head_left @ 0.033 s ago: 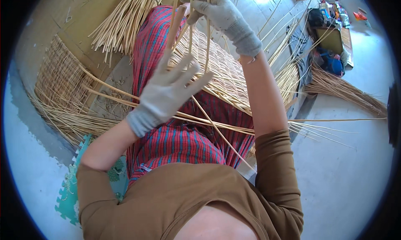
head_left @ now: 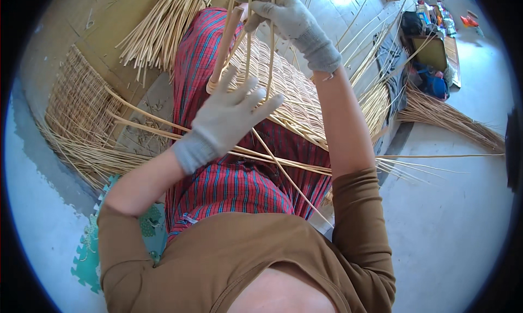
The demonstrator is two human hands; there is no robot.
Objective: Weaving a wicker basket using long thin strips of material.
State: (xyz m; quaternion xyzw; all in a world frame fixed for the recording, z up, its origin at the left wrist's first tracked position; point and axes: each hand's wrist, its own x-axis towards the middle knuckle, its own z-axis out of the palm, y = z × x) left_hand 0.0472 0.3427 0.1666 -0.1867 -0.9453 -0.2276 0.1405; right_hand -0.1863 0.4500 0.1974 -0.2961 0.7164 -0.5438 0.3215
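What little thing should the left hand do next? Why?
Maybe the left hand should close around a thin upright stick to steady it: that hand is open, fingers spread near the stick's lower part, and the right hand is higher up.

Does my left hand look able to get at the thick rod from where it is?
Probably yes: your left hand is open and looks close to the lower end of the thick rod, with nothing visible blocking the way.
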